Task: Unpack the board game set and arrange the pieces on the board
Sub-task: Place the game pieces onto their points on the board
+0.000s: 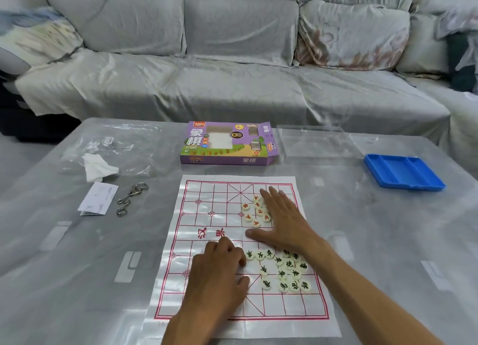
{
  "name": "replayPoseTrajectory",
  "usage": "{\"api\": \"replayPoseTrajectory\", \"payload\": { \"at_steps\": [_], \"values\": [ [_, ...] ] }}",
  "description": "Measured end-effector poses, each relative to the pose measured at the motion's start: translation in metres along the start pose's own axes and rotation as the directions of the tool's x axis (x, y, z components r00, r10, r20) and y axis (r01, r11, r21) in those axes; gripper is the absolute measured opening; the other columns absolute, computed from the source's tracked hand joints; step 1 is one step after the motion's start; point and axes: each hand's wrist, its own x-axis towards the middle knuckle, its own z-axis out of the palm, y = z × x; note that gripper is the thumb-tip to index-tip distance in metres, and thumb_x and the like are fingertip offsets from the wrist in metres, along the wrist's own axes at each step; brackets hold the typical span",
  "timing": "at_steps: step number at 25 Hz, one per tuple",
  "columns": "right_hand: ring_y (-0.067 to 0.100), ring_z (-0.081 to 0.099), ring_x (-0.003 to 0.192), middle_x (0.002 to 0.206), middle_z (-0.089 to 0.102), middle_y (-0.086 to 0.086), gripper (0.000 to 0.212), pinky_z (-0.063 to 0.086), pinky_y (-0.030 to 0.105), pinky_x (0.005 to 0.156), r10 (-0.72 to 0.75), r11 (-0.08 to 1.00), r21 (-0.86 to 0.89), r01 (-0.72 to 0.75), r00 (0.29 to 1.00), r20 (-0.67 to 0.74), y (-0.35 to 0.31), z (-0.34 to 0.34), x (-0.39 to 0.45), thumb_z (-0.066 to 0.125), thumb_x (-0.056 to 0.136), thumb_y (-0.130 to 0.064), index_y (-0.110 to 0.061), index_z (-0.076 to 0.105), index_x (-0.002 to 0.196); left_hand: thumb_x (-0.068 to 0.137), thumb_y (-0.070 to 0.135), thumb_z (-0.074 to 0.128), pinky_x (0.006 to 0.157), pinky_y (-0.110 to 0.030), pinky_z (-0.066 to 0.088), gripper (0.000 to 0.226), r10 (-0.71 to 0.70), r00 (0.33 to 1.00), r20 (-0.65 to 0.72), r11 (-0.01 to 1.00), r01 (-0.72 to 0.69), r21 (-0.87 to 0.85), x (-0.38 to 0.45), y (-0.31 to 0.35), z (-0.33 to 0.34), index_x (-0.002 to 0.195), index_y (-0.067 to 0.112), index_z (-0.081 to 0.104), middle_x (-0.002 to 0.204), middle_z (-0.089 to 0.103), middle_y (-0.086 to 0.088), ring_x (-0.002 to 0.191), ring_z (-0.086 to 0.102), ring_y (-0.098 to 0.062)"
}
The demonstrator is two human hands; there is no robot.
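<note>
The thin xiangqi board sheet [214,244] lies unfixed on the glossy bench [77,254]; it may slide. Right hand [282,220], fingers flat, presses red-marked pieces [254,211]. Left hand [219,267], fingers curled, touches black-marked pieces [282,269], which could scatter.

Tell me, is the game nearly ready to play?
Not yet. Done: the purple box is emptied and the board sheet is spread out. In hand: the right hand lies flat by the red pieces, the left hand by the black pieces. Left: both heaps are loose clusters, not placed on their starting points.
</note>
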Motion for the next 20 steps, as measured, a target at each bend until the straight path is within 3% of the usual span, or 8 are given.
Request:
{"api": "replayPoseTrajectory", "payload": {
  "at_steps": [3, 6, 10, 13, 15, 16, 18, 20],
  "values": [
    [0.015, -0.008, 0.149, 0.162, -0.006, -0.009, 0.101, 0.000, 0.039, 0.121, -0.051, 0.998, 0.040, 0.052, 0.999, -0.011, -0.009, 0.001, 0.017, 0.054, 0.077, -0.075, -0.035, -0.001, 0.153, 0.087, 0.044, 0.052, 0.094, -0.028, 0.038, 0.027, -0.004, 1.000, 0.003, 1.000, 0.004, 0.008, 0.003, -0.002, 0.003, 0.112, 0.035, 0.053, 0.121, 0.042, 0.016, 0.116, 0.037, -0.009],
    [0.017, -0.001, 0.149, 0.163, 0.002, -0.006, 0.089, 0.004, 0.041, 0.121, -0.080, 0.996, -0.049, 0.079, 0.996, -0.039, -0.014, 0.007, 0.027, 0.048, 0.084, -0.071, -0.032, 0.008, 0.153, 0.087, 0.044, 0.052, 0.094, -0.029, 0.039, 0.026, -0.001, 1.000, 0.010, 1.000, 0.000, 0.025, 0.004, -0.005, 0.007, 0.111, 0.034, 0.053, 0.121, 0.042, 0.015, 0.116, 0.037, -0.010],
    [0.017, 0.003, 0.149, 0.162, 0.011, -0.004, 0.077, 0.003, 0.039, 0.121, -0.052, 0.998, -0.051, 0.044, 0.986, -0.161, -0.015, 0.001, 0.016, 0.035, 0.089, -0.070, -0.028, 0.020, 0.152, 0.086, 0.042, 0.053, 0.093, -0.029, 0.039, 0.028, 0.013, 1.000, -0.002, 1.000, -0.013, -0.005, 0.003, -0.007, 0.006, 0.113, 0.035, 0.053, 0.121, 0.042, 0.016, 0.116, 0.037, -0.010],
    [0.019, 0.031, 0.141, 0.155, 0.031, 0.000, 0.060, 0.023, 0.034, 0.114, 0.035, 0.999, -0.017, -0.040, 0.968, -0.248, 0.003, -0.025, -0.020, 0.041, 0.097, -0.053, -0.022, 0.031, 0.148, 0.084, 0.043, 0.056, 0.092, -0.027, 0.039, 0.034, -0.004, 1.000, 0.006, 1.000, 0.005, -0.020, 0.005, -0.009, 0.007, 0.117, 0.036, 0.052, 0.123, 0.038, 0.015, 0.117, 0.035, -0.011],
    [0.020, 0.047, 0.127, 0.146, 0.046, 0.000, 0.049, 0.036, 0.034, 0.103, 0.114, 0.991, -0.042, -0.123, 0.977, -0.183, 0.023, -0.039, -0.050, 0.040, 0.100, -0.045, -0.021, 0.037, 0.143, 0.082, 0.043, 0.058, 0.092, -0.027, 0.039, 0.037, -0.025, 1.000, 0.017, 0.999, 0.026, -0.021, 0.005, -0.009, 0.006, 0.117, 0.035, 0.051, 0.124, 0.037, 0.014, 0.118, 0.034, -0.012],
    [0.019, 0.043, 0.131, 0.150, 0.041, -0.001, 0.051, 0.035, 0.034, 0.106, 0.137, 0.988, -0.065, -0.143, 0.986, -0.092, 0.031, -0.042, -0.064, 0.037, 0.100, -0.046, -0.023, 0.034, 0.145, 0.082, 0.044, 0.058, 0.093, -0.028, 0.039, 0.039, -0.034, 0.999, 0.025, 0.999, 0.034, -0.019, 0.005, -0.008, 0.006, 0.118, 0.034, 0.051, 0.125, 0.038, 0.014, 0.119, 0.034, -0.012],
    [0.017, 0.014, 0.148, 0.161, 0.013, -0.007, 0.060, 0.018, 0.037, 0.119, 0.140, 0.979, -0.165, -0.121, 0.984, 0.108, 0.043, -0.040, -0.079, 0.027, 0.100, -0.054, -0.030, 0.015, 0.154, 0.084, 0.044, 0.056, 0.095, -0.029, 0.038, 0.040, -0.035, 0.999, 0.027, 0.999, 0.035, -0.013, 0.002, -0.008, 0.007, 0.122, 0.034, 0.050, 0.128, 0.040, 0.015, 0.121, 0.035, -0.012],
    [0.018, -0.003, 0.149, 0.162, -0.003, -0.012, 0.060, 0.007, 0.040, 0.121, 0.159, 0.962, -0.244, -0.119, 0.976, 0.152, 0.049, -0.036, -0.081, 0.021, 0.100, -0.054, -0.034, 0.003, 0.154, 0.086, 0.044, 0.054, 0.096, -0.029, 0.038, 0.039, -0.010, 1.000, 0.011, 1.000, 0.010, -0.003, -0.002, -0.009, 0.009, 0.123, 0.033, 0.050, 0.128, 0.042, 0.016, 0.122, 0.037, -0.011]
  ]
}}
